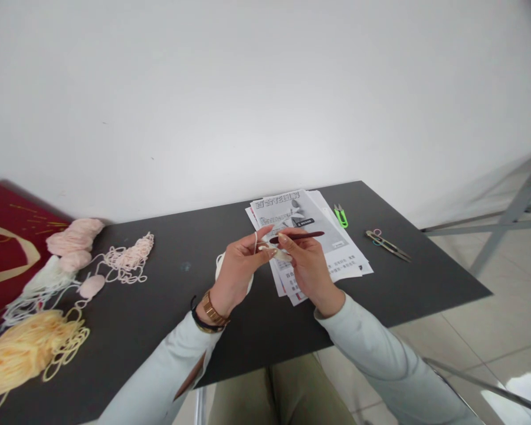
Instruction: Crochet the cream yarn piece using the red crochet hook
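Both hands meet above the printed sheets at the middle of the table. My right hand is closed around a crochet hook with a dark reddish-brown handle, which points left. Between the fingers of my left hand is a small cream crochet piece, pinched close to the hook's tip. White yarn loops over a left finger, and more of it shows behind that hand. The fingers hide part of the piece and the hook's end.
Beneath the hands lie stacked printed sheets. Green thread snips and metal snips rest to the right. At left are a yellow yarn skein, pink yarn, loose pink strands and a red bag. A wall borders the table's back.
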Demonstrator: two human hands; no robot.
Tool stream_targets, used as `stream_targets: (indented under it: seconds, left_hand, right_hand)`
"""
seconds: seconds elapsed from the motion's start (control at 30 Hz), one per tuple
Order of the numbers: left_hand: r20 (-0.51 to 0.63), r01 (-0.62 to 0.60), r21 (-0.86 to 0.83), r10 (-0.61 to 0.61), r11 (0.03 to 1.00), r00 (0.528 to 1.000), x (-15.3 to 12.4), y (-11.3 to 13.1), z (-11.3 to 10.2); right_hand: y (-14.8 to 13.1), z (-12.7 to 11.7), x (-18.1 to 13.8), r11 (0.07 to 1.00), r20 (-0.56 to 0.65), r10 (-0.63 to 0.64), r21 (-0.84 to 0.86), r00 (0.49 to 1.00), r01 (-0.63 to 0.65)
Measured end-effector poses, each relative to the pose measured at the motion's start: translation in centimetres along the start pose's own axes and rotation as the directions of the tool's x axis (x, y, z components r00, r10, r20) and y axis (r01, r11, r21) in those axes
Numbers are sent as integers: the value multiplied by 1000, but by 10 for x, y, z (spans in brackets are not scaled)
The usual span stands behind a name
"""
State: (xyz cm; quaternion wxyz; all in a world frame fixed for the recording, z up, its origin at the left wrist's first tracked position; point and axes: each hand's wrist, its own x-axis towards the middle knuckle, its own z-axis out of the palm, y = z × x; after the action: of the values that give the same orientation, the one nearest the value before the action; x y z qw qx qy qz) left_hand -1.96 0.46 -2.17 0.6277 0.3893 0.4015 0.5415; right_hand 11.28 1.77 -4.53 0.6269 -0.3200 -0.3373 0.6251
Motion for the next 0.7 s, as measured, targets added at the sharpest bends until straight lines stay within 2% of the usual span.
stream_targets:
  seconds: [0.17,0.4,0.53,0.7]
  left_hand:
    - [-90,-54,38,57,998,994,0,-2,2]
    - [-60,-41,62,44,997,997,1,-1,-1]
    - [36,64,70,-67,996,997,3,8,-11]
    - [176,181,23,-182,983,967,6,15,-20]
  right_hand:
    - [0,-1,-3,990,24,107,-97,994,-104]
    - [-1,-2,-1,996,52,30,-91,998,-25]
    - [-4,-5,2,997,97,44,-72,994,-37]
    - [-6,-8,2,996,129,8,-86,992,3]
